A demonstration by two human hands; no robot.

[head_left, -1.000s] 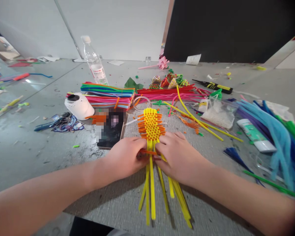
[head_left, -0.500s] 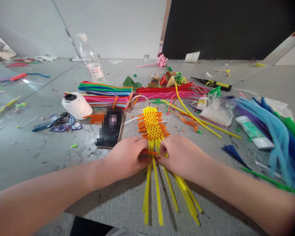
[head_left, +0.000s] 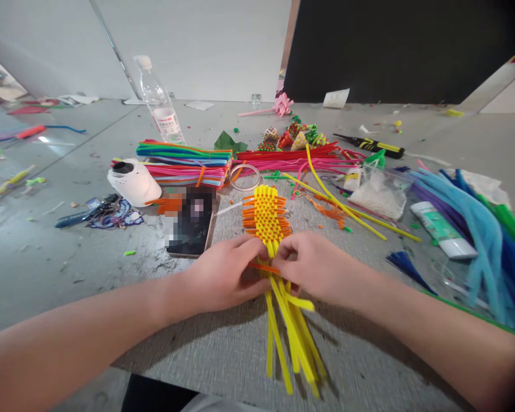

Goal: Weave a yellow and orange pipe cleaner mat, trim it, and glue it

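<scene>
Weaving seems to be the step in hand, with two bare hands at work low in the middle. The left hand (head_left: 227, 272) is narrowed, fingers curled round the base of the yellow-and-orange woven piece (head_left: 266, 214) of fuzzy stems. That piece lies upright on the grey tabletop (head_left: 206, 349), its loose yellow ends fanning toward the person. One thin orange fuzzy strip (head_left: 262, 267) crosses those ends, below the finished rows. The right hand (head_left: 321, 266) pinches at the same spot with thumb and forefinger; exactly which strand is between them I cannot tell. The next move probably calls for settling the orange strip snugly against the rows above, keeping the yellow strands sorted over and under it.

Counting from the left: one rounded white object with a dark hole (head_left: 135, 183), one clear plastic bottle with a label (head_left: 165, 117), one dark-screened phone (head_left: 193, 226), one pale round ring (head_left: 245, 177), one woven piece whose yellow ends overlap too much to count, two long loose yellow stems (head_left: 345, 204), one clear bag of white grains (head_left: 377, 197) and one green-and-white squeeze tube (head_left: 444, 229).
</scene>
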